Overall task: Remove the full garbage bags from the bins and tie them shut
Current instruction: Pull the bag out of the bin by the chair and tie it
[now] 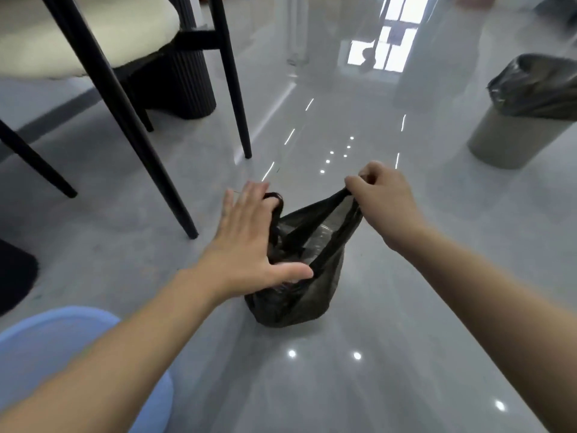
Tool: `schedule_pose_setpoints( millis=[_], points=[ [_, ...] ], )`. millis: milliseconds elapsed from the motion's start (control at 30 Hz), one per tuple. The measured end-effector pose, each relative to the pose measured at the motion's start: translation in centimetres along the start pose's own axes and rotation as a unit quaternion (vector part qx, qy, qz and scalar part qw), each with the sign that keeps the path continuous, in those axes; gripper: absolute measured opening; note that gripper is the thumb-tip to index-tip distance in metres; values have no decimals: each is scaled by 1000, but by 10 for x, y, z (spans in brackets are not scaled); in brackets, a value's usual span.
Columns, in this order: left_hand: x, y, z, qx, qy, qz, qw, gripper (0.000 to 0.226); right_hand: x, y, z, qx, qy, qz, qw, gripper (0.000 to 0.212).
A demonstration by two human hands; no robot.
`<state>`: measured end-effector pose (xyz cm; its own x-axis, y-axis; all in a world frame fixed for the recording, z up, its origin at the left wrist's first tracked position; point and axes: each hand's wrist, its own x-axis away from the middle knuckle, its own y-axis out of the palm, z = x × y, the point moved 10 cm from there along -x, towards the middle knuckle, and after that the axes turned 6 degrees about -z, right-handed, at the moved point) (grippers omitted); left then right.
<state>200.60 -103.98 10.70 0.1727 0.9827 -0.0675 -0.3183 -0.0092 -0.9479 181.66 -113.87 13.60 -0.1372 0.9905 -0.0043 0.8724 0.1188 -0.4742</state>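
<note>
A black garbage bag [296, 292] stands on the glossy grey floor in the middle of the head view, its mouth unknotted. My right hand [382, 195] pinches the bag's right handle loop and pulls it up and to the right. My left hand [246, 242] is spread with straight fingers beside the bag's left handle loop [274, 201], its thumb lying across the bag's near side. A grey bin [512, 132] lined with another black bag [540, 85] stands at the far right.
A chair with black legs [131, 132] and a cream seat [78, 35] stands at the left, close to the bag. A light blue bin [56, 335] sits at the lower left under my left forearm. A dark fluted table base [184, 82] stands behind the chair.
</note>
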Motion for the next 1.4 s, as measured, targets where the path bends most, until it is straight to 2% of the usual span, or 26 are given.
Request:
schedule_pose_setpoints(
  millis=[33, 100, 200, 233, 300, 367, 433, 467, 500, 533, 600, 667, 700, 733, 800, 833, 867, 933, 967, 1033, 1100, 1167, 1233, 1300, 1333, 1400],
  points=[
    [-7, 21, 10, -24, 16, -48, 998, 108, 0, -2, -6, -4, -12, 1, 1000, 22],
    [-19, 52, 5, -51, -6, -128, 990, 97, 1, -5, -14, -38, -30, -13, 999, 28],
    [-26, 70, -23, -9, -87, -197, 976, 50, 3, -11, -12, -83, -33, -44, 995, 33],
    [-25, 69, -36, -13, -120, -196, 973, 36, 3, -20, -9, -87, -32, -38, 995, 34],
    [-12, 50, -66, -35, -194, -155, 968, 23, 1, -41, -2, -85, -27, -13, 996, 36],
    [18, 26, -98, -82, -277, -163, 943, 6, 1, -59, 4, -70, -23, 12, 997, 36],
    [52, 11, -120, -157, -349, -253, 889, 33, 3, -60, 6, -56, -25, 14, 998, 36],
    [58, 4, -116, -158, -351, -264, 884, 50, 4, -52, 3, -53, -30, 0, 998, 36],
    [53, 1, -100, -122, -323, -249, 905, 67, 6, -40, -3, -49, -40, -20, 998, 36],
    [39, 2, -74, -34, -281, -215, 935, 83, 8, -28, -10, -39, -51, -39, 997, 36],
    [9, 13, -9, 149, -184, -166, 957, 111, 11, -6, -22, -16, -69, -69, 995, 41],
    [-10, 42, 35, 113, -130, -180, 968, 128, 11, 4, -30, -1, -77, -74, 994, 45],
    [-13, 60, 38, 70, -130, -189, 971, 123, 10, 2, -32, 2, -75, -65, 995, 47],
    [-12, 75, 31, 36, -145, -196, 969, 105, 9, -3, -32, 3, -69, -52, 996, 47],
    [-2, 91, 7, 9, -182, -184, 966, 39, 7, -20, -28, 40, -54, -12, 998, 45],
    [4, 97, -7, 9, -197, -172, 965, 14, 8, -29, -28, 98, -52, 13, 994, 43],
    [8, 99, -19, 16, -205, -161, 965, 3, 9, -36, -29, 180, -52, 35, 982, 39],
    [9, 95, -28, 26, -195, -137, 971, 10, 19, -37, -40, 326, -74, 52, 941, 36],
    [6, 90, -29, 32, -190, -126, 973, 11, 26, -29, -48, 358, -104, 36, 927, 42],
    [0, 84, -27, 39, -176, -122, 976, 9, 48, -3, -69, 361, -204, -46, 909, 63],
    [-3, 84, -23, 44, -147, -127, 980, 8, 73, 23, -76, 408, -281, -109, 862, 86],
    [1, 84, -21, 36, -124, -136, 982, 13, 86, 46, -61, 502, -296, -147, 799, 101],
    [7, 82, -24, 30, -120, -144, 982, 17, 83, 68, -32, 587, -257, -194, 743, 107],
    [13, 82, -25, 39, -119, -146, 981, 18, 70, 83, -7, 635, -205, -219, 712, 97],
    [14, 82, -26, 40, -118, -145, 981, 18, 63, 86, 1, 633, -177, -227, 718, 80],
    [16, 82, -26, 21, -116, -139, 983, 15, 53, 88, 5, 591, -158, -206, 764, 27]
  ],
)
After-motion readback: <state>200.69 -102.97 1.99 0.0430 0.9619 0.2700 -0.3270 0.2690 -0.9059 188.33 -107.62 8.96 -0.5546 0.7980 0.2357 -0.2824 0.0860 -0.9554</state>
